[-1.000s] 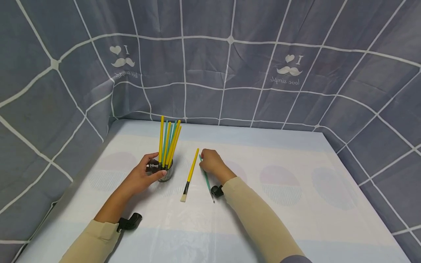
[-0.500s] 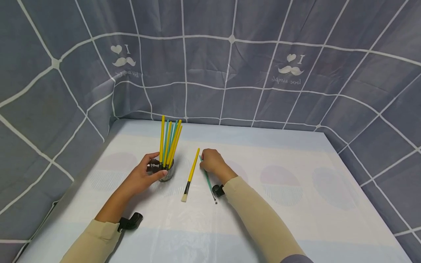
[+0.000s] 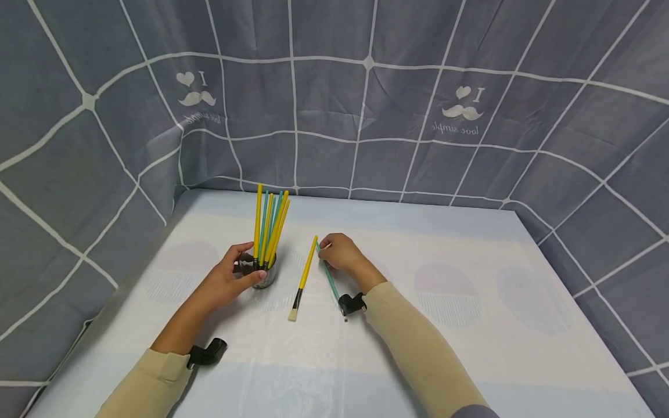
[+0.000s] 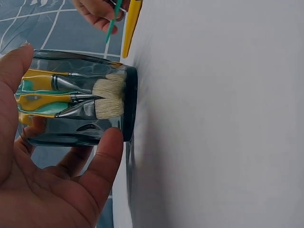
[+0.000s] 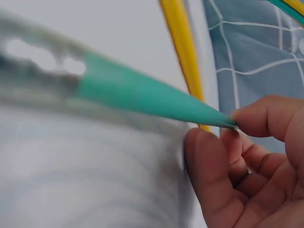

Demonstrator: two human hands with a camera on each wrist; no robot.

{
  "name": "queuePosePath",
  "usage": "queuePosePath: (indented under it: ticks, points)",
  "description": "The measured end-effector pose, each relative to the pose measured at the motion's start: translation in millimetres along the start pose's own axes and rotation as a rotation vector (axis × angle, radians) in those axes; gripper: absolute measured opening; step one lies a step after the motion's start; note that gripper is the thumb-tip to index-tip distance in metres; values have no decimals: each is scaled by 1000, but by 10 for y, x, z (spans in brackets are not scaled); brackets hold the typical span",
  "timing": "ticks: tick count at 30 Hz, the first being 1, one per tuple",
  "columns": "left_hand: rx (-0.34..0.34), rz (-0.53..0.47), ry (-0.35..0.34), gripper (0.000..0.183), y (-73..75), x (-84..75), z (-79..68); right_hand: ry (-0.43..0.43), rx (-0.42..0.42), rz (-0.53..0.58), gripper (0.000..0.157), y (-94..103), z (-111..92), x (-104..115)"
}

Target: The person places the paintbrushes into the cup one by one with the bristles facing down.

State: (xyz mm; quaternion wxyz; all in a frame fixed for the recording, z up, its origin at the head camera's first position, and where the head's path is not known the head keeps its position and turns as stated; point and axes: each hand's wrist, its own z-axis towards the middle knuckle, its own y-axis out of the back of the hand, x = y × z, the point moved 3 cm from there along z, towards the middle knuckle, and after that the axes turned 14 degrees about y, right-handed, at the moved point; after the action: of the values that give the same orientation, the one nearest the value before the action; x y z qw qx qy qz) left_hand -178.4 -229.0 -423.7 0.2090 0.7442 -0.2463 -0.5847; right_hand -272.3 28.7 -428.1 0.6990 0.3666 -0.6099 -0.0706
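My left hand (image 3: 222,285) grips a clear glass (image 3: 269,278) at the left of the table, its fingers and thumb around the sides. Several yellow and teal paintbrushes stand in that glass with bristles down; their pale bristles (image 4: 109,102) show through the wall in the left wrist view. Between thumb and fingers, my right hand (image 3: 342,254) pinches a teal paintbrush (image 3: 331,280) near the tip of its handle. The brush slants toward me, its metal-collared end beside the wrist camera. Left of it, a yellow paintbrush (image 3: 306,268) lies on the table, its flat bristles nearest me.
A pale printed cloth (image 3: 449,360) covers the table. Grey curtains (image 3: 324,98) with white grid lines hang behind and at both sides. Black wrist cameras (image 3: 208,352) sit at both cuffs.
The right hand has lifted and turned slightly, its wrist shifting to the right. The teal paintbrush's lower end has swung a little right. The left hand and glass stay in place.
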Motion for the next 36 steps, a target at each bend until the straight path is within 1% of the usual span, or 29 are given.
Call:
queuePosePath:
  ticks: [4,8,12,15,20,25,29,36]
  points:
    - [0,-1,9,83,3,-2,5,1,-1,143,23,43,-14,8]
    - [0,0,26,84,6,-13,1,31,3,227,26,93,-35,66]
    - [-3,0,18,83,9,-17,-7,71,-5,295,31,150,-54,139]
    - [-4,3,1,81,5,-14,-5,102,-11,334,30,190,-69,189]
    - [-1,-1,-15,80,0,-10,-6,140,-27,391,24,247,-98,272]
    - [1,-13,-33,79,1,-24,-16,182,-45,432,23,287,-120,377]
    - [4,-10,-29,79,-4,-23,-14,207,-64,458,24,310,-131,476]
    - [3,-12,-20,81,-3,-7,2,269,-106,545,23,299,-97,631]
